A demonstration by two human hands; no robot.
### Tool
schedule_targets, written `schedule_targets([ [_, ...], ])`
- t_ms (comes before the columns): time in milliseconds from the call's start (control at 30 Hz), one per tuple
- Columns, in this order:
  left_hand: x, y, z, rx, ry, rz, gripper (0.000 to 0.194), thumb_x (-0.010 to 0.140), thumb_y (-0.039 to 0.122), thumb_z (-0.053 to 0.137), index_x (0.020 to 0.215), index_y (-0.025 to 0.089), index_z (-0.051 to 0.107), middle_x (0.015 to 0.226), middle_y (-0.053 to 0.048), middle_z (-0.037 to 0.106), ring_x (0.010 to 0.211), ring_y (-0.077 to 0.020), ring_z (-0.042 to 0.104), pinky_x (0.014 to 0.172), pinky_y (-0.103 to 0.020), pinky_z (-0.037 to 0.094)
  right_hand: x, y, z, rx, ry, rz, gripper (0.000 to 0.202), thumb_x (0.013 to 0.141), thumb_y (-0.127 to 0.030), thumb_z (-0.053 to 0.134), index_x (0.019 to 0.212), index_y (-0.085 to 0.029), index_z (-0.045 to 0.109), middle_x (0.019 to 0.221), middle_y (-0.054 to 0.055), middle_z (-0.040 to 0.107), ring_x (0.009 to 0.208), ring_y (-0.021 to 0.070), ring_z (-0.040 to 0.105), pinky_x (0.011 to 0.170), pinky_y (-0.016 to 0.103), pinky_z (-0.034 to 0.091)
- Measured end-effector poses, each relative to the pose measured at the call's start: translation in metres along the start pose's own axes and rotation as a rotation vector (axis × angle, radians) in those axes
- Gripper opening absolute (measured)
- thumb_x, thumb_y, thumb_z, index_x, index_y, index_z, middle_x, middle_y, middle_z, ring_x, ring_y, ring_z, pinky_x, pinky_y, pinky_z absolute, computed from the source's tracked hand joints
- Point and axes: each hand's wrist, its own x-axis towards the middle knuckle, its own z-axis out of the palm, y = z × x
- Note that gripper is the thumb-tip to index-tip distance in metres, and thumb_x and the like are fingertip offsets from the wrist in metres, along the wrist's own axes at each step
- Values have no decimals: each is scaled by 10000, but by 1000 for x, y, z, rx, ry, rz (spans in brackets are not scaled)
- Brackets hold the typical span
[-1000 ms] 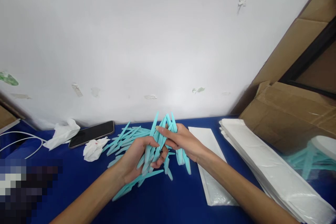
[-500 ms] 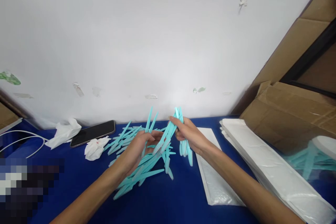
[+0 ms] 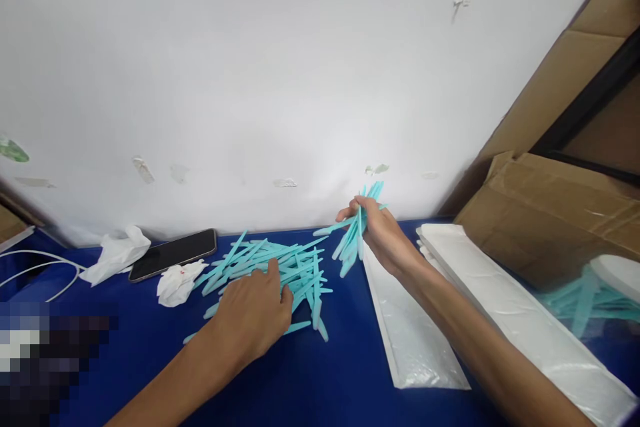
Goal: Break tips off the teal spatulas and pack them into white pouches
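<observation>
Slim turquoise eyebrow razors with paler, wider ends lie in a loose pile [image 3: 305, 273] on the blue table. My left hand [image 3: 250, 310] rests palm down over the front of this pile. Its thumb and index finger stand apart; the other fingers are curled and partly hidden, and nothing is visibly gripped. Raised to the right of the pile, my right hand [image 3: 383, 227] is closed around a bunch of eyebrow razors [image 3: 353, 237]. Their pale ends point down, and one sticks out sideways to the left.
Beneath my right forearm lies a white padded mailer [image 3: 415, 347], with stacked mailers [image 3: 525, 320] beside it. A clear bag of turquoise pieces [image 3: 575, 300] and a cardboard box [image 3: 565, 207] are at right. A phone [image 3: 175, 253], crumpled tissues [image 3: 180, 282] and a white cable [image 3: 65, 260] lie left.
My left hand has let go of the upright razors and dropped onto the pile, turned palm down. My right hand has moved right and up with its bunch, away from the left hand.
</observation>
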Motion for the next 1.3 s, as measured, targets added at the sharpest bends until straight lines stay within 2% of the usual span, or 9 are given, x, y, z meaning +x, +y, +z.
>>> schedule_targets([
  [133, -4, 1, 8, 151, 27, 38, 536, 939, 144, 364, 1446, -22, 409, 1173, -282, 643, 965, -400, 664, 764, -478, 509, -2, 0, 3, 28, -61, 16, 284, 934, -368, 511, 743, -175, 595, 841, 70, 726, 839, 181, 688, 818, 277, 541],
  [300, -4, 0, 14, 253, 65, 80, 482, 873, 90, 484, 1343, 4, 552, 1120, -258, 669, 1040, -426, 631, 885, -536, 482, -7, 3, 7, 115, -138, 28, 215, 941, -428, 559, 901, -217, 548, 735, -27, 640, 598, 161, 667, 509, 269, 539],
  [467, -5, 2, 2, 216, 102, 86, 437, 986, 248, 324, 1235, 48, 622, 1064, -250, 667, 1003, -417, 634, 852, -529, 478, -10, 2, 7, 138, -185, 22, 224, 933, -413, 599, 1044, -230, 533, 705, -59, 581, 562, 134, 628, 532, 262, 536],
  [600, -9, 7, -17, -461, 112, 163, 512, 1018, 478, 230, 1331, 208, 532, 1254, -166, 612, 1176, -357, 557, 997, -509, 399, -18, 3, 14, 229, -260, 95, 263, 894, -404, 658, 1055, -225, 551, 733, -41, 593, 600, 131, 624, 581, 260, 542],
  [667, -10, 12, -19, -1019, -67, 250, 550, 977, 622, 284, 1404, 319, 450, 1357, -90, 575, 1261, -311, 513, 1050, -463, 378, -27, 4, 23, 292, -307, 143, 260, 877, -403, 679, 1027, -223, 566, 753, -35, 594, 625, 123, 617, 602, 247, 538],
  [800, -11, 25, -6, -1714, -458, 298, 679, 856, 675, 555, 1370, 240, 467, 1042, -94, 698, 961, -277, 674, 866, -422, 500, -48, 3, 41, 283, -323, 203, 240, 909, -408, 642, 1035, -227, 549, 808, -30, 596, 676, 106, 607, 629, 217, 516],
  [1000, -11, 31, 1, -1642, -526, 117, 337, 835, 416, 726, 1012, 175, 570, 615, 74, 509, 482, -64, 429, 493, -220, 340, -42, 2, 30, -269, -427, -14, 273, 890, -487, 641, 935, -223, 590, 760, -29, 596, 664, 117, 571, 559, 214, 437],
  [1167, -10, 29, 0, -1524, -537, 97, 264, 896, 419, 625, 999, 177, 639, 551, 107, 334, 452, -41, 263, 429, -190, 179, -28, -6, 19, -179, -254, -87, 410, 895, -507, 637, 1205, -243, 589, 1077, 40, 692, 1000, 183, 658, 827, 280, 508],
  [1300, -11, 31, 7, -1482, -572, 63, 305, 873, 489, 639, 842, 191, 582, 514, 107, 360, 422, -59, 365, 425, -191, 300, -32, -6, 23, -170, -303, -170, 460, 1001, -535, 409, 1134, -193, 687, 1032, 69, 732, 1019, 198, 680, 920, 317, 493],
])
